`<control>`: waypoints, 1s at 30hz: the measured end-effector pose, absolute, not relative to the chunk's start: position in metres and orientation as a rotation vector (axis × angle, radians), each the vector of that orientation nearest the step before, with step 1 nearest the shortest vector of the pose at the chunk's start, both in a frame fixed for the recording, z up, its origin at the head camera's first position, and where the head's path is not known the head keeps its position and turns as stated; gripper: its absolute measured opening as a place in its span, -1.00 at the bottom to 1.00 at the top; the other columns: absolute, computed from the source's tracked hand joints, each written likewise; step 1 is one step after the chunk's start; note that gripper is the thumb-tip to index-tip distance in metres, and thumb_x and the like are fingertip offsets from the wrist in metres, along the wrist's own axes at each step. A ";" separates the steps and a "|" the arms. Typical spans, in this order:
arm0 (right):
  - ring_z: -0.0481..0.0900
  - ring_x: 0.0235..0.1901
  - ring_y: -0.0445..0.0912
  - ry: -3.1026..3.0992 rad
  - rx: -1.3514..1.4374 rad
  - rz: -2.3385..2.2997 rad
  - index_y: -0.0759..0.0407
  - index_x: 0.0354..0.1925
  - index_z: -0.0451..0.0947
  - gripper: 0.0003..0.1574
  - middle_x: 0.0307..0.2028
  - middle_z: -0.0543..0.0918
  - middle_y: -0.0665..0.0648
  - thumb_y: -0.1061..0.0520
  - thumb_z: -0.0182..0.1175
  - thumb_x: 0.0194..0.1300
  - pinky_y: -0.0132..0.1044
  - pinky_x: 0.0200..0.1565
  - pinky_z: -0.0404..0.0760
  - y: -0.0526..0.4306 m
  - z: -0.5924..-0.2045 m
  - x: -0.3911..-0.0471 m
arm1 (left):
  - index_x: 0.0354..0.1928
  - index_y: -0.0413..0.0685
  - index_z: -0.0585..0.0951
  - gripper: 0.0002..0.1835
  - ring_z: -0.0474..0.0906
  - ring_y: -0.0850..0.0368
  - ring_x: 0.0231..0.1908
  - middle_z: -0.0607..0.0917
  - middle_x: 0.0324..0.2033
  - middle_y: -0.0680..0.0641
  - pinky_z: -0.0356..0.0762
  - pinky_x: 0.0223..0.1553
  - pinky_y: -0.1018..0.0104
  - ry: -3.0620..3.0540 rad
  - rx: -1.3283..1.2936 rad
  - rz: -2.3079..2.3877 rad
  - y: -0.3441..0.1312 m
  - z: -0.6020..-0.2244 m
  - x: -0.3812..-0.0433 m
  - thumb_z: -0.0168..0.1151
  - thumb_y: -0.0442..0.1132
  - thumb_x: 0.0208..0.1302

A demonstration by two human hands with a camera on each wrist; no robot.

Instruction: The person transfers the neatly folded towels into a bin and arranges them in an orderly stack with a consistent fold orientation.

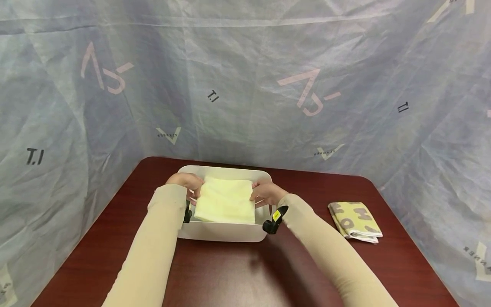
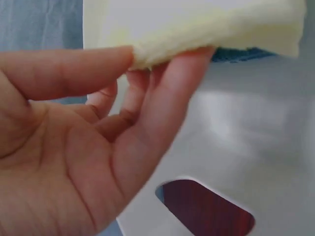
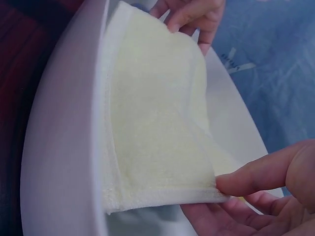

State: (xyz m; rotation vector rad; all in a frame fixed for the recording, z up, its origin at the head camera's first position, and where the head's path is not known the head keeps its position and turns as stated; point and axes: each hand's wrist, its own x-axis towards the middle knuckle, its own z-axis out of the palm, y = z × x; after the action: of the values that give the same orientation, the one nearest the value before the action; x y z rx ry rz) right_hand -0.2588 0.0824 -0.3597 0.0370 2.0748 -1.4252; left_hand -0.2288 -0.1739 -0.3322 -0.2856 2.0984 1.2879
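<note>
A folded pale yellow towel (image 1: 226, 200) lies level within the walls of a white plastic bin (image 1: 222, 233). My left hand (image 1: 187, 184) pinches its left edge between thumb and fingers. At the opposite edge, my right hand (image 1: 267, 192) holds the cloth with the thumb on top and fingers beneath. The left wrist view shows a strip of dark teal fabric (image 2: 243, 54) under the towel, mostly hidden by it. In the right wrist view the towel's hemmed edge runs along the bin's near wall.
To the right, a folded yellow-green towel (image 1: 354, 219) with brownish shapes rests on the dark red table (image 1: 215, 273). A grey printed sheet (image 1: 245, 85) hangs behind and around the table. The bin has a handle cutout (image 2: 206, 209) in its end wall.
</note>
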 end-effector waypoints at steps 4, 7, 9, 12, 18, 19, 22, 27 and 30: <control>0.59 -0.41 0.03 2.083 0.063 -1.419 0.22 -0.40 0.17 -0.63 -0.38 0.47 0.20 0.57 0.07 0.06 -0.05 -0.26 0.64 0.079 -0.363 -0.259 | 0.42 -0.19 0.03 -0.28 0.34 0.12 -0.52 -0.03 0.36 -0.37 0.45 -0.46 0.36 2.137 -0.265 1.211 -0.176 -0.328 -0.225 -0.09 -0.58 0.20; 0.57 -0.45 0.02 2.095 0.068 -1.409 0.22 -0.47 0.11 -0.58 -0.41 0.45 0.19 0.59 0.07 0.05 -0.05 -0.27 0.64 0.077 -0.366 -0.258 | 0.42 -0.24 0.03 -0.29 0.38 0.12 -0.49 -0.01 0.36 -0.38 0.35 -0.52 0.39 2.166 -0.235 1.148 -0.177 -0.325 -0.223 -0.08 -0.55 0.20; 0.58 -0.45 0.03 2.097 0.069 -1.401 0.22 -0.49 0.09 -0.57 -0.41 0.45 0.20 0.60 0.07 0.05 -0.04 -0.28 0.64 0.076 -0.367 -0.258 | 0.35 -0.31 0.16 -0.37 0.39 0.12 -0.46 0.17 0.29 -0.36 0.34 -0.51 0.39 2.187 -0.231 1.089 -0.178 -0.324 -0.223 -0.08 -0.53 0.19; 0.60 -0.43 0.07 2.100 0.082 -1.390 0.25 -0.51 0.13 -0.60 -0.39 0.49 0.23 0.59 0.10 0.05 -0.03 -0.28 0.65 0.075 -0.369 -0.258 | -0.14 -0.34 0.50 -0.75 0.35 0.16 -0.52 0.53 -0.12 -0.25 0.28 -0.53 0.40 2.228 -0.232 0.989 -0.180 -0.324 -0.226 -0.08 -0.50 0.15; 0.63 -0.34 0.15 2.076 0.085 -1.373 0.32 -0.42 0.22 -0.70 -0.33 0.53 0.29 0.58 0.09 0.07 -0.01 -0.27 0.64 0.072 -0.373 -0.258 | 0.09 -0.39 0.37 -0.61 0.53 0.02 -0.35 0.54 -0.16 -0.28 0.45 -0.43 0.30 2.270 -0.339 1.027 -0.176 -0.324 -0.224 -0.13 -0.31 0.27; 0.63 -0.33 0.16 2.073 0.085 -1.368 0.32 -0.41 0.22 -0.71 -0.32 0.53 0.30 0.57 0.09 0.07 -0.01 -0.27 0.64 0.071 -0.374 -0.258 | 0.27 -0.37 0.22 -0.47 0.54 -0.05 -0.21 0.48 -0.01 -0.33 0.50 -0.35 0.23 2.257 -0.369 1.067 -0.175 -0.323 -0.223 -0.13 -0.26 0.30; 0.62 -0.28 0.19 2.063 0.094 -1.358 0.33 -0.38 0.22 -0.74 -0.27 0.53 0.34 0.55 0.08 0.11 -0.01 -0.26 0.64 0.071 -0.377 -0.258 | 0.37 -0.35 0.03 -0.36 0.49 -0.14 -0.07 0.37 0.12 -0.38 0.51 -0.22 0.16 2.202 -0.374 1.115 -0.175 -0.323 -0.223 -0.12 -0.19 0.33; 0.58 -0.19 0.21 2.062 0.117 -1.338 0.33 -0.30 0.26 -0.81 -0.22 0.48 0.34 0.46 0.07 0.18 -0.02 -0.23 0.63 0.072 -0.379 -0.256 | 0.37 -0.32 0.02 -0.37 0.46 -0.21 0.01 0.36 0.12 -0.42 0.52 -0.08 0.07 2.132 -0.434 1.264 -0.175 -0.328 -0.224 -0.12 -0.20 0.35; 0.55 -0.16 0.23 2.053 0.123 -1.359 0.33 -0.26 0.27 -0.84 -0.24 0.41 0.31 0.41 0.06 0.21 -0.02 -0.19 0.62 0.075 -0.378 -0.255 | 0.36 -0.30 0.08 -0.40 0.50 -0.19 -0.01 0.40 0.10 -0.41 0.53 -0.08 0.04 2.127 -0.470 1.332 -0.176 -0.332 -0.225 -0.08 -0.20 0.35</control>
State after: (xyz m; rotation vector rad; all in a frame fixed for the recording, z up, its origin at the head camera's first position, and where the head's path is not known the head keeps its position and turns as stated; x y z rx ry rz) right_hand -0.2552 0.0745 -0.3777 0.1232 2.0533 -1.3587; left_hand -0.2254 -0.1760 -0.3322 -0.4697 2.1275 1.3322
